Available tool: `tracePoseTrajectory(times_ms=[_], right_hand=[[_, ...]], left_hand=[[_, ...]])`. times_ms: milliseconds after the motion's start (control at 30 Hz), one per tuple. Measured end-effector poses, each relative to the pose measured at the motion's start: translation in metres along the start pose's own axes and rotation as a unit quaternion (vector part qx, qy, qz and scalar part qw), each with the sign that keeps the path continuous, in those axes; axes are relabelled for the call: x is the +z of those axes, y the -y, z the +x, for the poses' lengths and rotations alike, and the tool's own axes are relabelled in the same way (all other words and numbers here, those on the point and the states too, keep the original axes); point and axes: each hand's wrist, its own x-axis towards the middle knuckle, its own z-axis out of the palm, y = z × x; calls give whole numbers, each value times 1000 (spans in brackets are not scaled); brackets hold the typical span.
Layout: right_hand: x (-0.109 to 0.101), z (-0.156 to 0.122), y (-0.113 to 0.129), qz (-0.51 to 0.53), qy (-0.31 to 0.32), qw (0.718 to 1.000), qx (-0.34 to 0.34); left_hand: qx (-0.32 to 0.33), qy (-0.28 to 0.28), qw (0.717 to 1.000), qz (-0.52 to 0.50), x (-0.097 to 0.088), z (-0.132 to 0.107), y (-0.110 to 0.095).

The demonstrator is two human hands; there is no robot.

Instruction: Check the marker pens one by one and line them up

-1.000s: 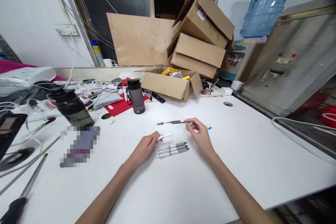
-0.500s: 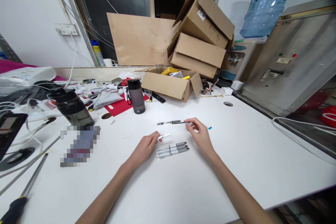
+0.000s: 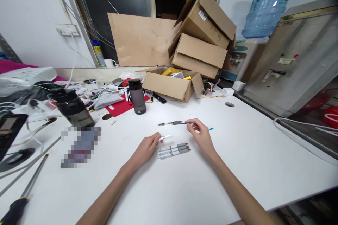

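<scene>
Bright overall, 1 white glare on window, edges stretched

White table, three pens side by side, grey bottle, screwdriver lower left

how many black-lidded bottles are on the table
2: a strapped bottle just left of the open cardboard box holding yellow things, and a second bottle farther left. Others may be hidden.
</scene>
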Motion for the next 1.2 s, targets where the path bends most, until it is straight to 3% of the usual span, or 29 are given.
tracePoseTrajectory(times_ms=[633, 900, 1200], right_hand=[[0, 2, -4, 30, 2, 999, 18], [1, 4, -12, 66, 4, 996, 55], [-2, 6, -6, 101, 5, 993, 62]], left_hand=[[-4, 4, 1000, -9, 1, 1, 6], [-7, -2, 1000, -17, 0, 0, 2], [-4, -1, 1000, -11, -1, 0, 1]])
